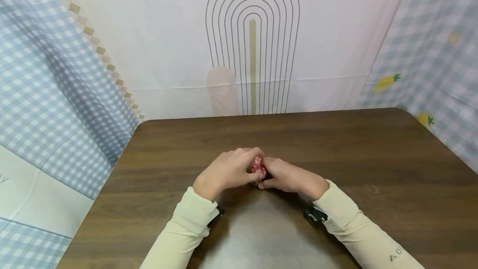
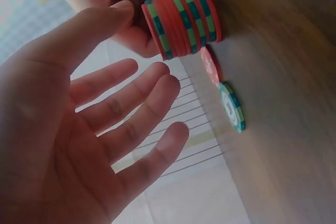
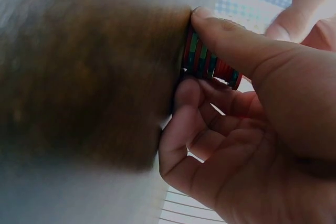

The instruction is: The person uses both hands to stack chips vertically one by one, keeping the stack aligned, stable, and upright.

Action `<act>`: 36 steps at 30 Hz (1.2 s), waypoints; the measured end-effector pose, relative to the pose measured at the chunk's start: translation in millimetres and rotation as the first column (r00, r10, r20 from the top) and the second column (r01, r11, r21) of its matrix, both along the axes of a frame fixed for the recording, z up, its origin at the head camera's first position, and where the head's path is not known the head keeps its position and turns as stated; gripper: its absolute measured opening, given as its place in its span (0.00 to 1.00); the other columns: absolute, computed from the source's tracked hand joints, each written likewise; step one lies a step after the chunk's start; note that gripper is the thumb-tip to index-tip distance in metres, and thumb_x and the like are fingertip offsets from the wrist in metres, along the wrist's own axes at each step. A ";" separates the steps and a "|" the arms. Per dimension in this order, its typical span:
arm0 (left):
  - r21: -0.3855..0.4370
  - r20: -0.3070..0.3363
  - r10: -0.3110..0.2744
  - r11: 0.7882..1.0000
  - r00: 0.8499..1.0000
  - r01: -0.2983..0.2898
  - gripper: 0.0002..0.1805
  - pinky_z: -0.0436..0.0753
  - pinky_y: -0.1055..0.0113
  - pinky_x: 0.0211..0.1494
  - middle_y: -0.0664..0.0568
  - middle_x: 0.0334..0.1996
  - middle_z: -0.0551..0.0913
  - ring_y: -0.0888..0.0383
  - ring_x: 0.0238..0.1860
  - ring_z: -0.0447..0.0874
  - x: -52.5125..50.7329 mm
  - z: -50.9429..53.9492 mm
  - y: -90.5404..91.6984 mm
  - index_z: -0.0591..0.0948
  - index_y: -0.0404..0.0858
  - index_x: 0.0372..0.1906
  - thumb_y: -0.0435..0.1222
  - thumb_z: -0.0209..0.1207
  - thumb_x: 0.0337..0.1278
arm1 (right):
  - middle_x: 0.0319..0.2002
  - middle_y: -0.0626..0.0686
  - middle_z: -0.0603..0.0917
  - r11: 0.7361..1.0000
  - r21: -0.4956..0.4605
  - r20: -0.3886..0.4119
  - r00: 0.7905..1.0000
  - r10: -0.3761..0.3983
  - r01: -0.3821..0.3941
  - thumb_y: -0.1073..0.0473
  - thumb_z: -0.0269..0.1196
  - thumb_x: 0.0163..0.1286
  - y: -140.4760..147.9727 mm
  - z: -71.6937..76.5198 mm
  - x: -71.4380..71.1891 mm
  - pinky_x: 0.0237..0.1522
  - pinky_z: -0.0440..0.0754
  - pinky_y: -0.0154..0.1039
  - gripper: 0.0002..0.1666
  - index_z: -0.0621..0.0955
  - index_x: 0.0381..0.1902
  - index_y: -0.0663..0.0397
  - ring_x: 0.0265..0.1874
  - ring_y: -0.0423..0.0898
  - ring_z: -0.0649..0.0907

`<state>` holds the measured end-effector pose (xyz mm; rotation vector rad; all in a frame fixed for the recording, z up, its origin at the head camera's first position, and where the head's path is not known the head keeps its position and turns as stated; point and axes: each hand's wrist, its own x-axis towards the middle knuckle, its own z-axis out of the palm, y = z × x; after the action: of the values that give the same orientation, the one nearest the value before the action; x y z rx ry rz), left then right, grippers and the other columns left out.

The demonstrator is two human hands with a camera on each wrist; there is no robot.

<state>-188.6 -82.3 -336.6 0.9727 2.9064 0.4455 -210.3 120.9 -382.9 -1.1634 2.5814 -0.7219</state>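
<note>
A stack of red and green poker chips (image 2: 184,22) stands upright on the table, its red top chip (image 1: 258,172) facing up between both hands. My right hand (image 1: 289,175) grips the stack low down, thumb on one side and curled fingers on the other, as the right wrist view shows. My left hand (image 1: 233,169) is just left of the stack. Its fingers are spread and loosely bent, the thumb tip close to the upper chips. Beyond the stack, a loose red chip (image 2: 209,66) and a green chip (image 2: 232,107) lie on the table in the left wrist view.
The brown wooden table (image 1: 179,144) reaches back to a white cloth (image 1: 168,53) with printed arches. Blue checked cloth (image 1: 45,74) hangs at the left, and more checked cloth (image 1: 440,53) is at the right. Each wrist bears a dark strap (image 1: 315,215).
</note>
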 end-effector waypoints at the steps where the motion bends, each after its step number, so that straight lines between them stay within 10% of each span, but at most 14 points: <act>1: -0.003 -0.016 0.006 1.000 1.000 -0.006 0.19 0.85 0.56 0.47 0.55 0.47 0.88 0.58 0.43 0.85 0.1 0.4 -1.2 0.82 0.46 0.60 0.43 0.68 0.68 | 0.52 0.54 0.83 1.000 0.005 0.009 1.000 -0.005 0.005 0.58 0.74 0.69 -1.0 -0.4 0.0 0.59 0.81 0.50 0.24 0.78 0.56 0.63 0.53 0.50 0.82; 12: 0.003 -0.175 0.067 0.998 0.982 -0.068 0.14 0.86 0.52 0.49 0.51 0.50 0.87 0.49 0.51 0.86 -6.7 -13.3 -8.6 0.86 0.42 0.56 0.37 0.68 0.69 | 0.49 0.55 0.83 0.995 0.062 0.063 0.994 -0.087 0.083 0.57 0.75 0.68 -4.2 -1.3 2.1 0.58 0.81 0.52 0.27 0.77 0.57 0.65 0.52 0.51 0.83; 22: -0.164 -0.002 0.166 0.973 0.986 -0.164 0.23 0.76 0.41 0.67 0.49 0.68 0.79 0.45 0.68 0.76 -8.6 -30.7 -8.1 0.82 0.47 0.68 0.41 0.67 0.71 | 0.53 0.58 0.83 0.992 0.080 0.069 0.993 -0.101 0.095 0.56 0.75 0.69 -5.7 -3.1 1.7 0.59 0.81 0.52 0.29 0.76 0.59 0.66 0.55 0.53 0.83; 36: -0.152 -0.076 0.221 0.961 0.972 -0.230 0.18 0.84 0.43 0.56 0.48 0.56 0.84 0.45 0.59 0.83 -10.5 -27.6 -6.6 0.86 0.45 0.62 0.35 0.66 0.70 | 0.52 0.58 0.83 0.994 0.055 0.046 0.995 -0.094 0.091 0.57 0.75 0.68 -3.9 1.9 0.4 0.60 0.81 0.52 0.27 0.77 0.57 0.65 0.55 0.53 0.83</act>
<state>-199.2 -89.0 -364.2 0.6467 3.0616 0.1890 -209.9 116.9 -381.0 -1.0045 2.6115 -0.6877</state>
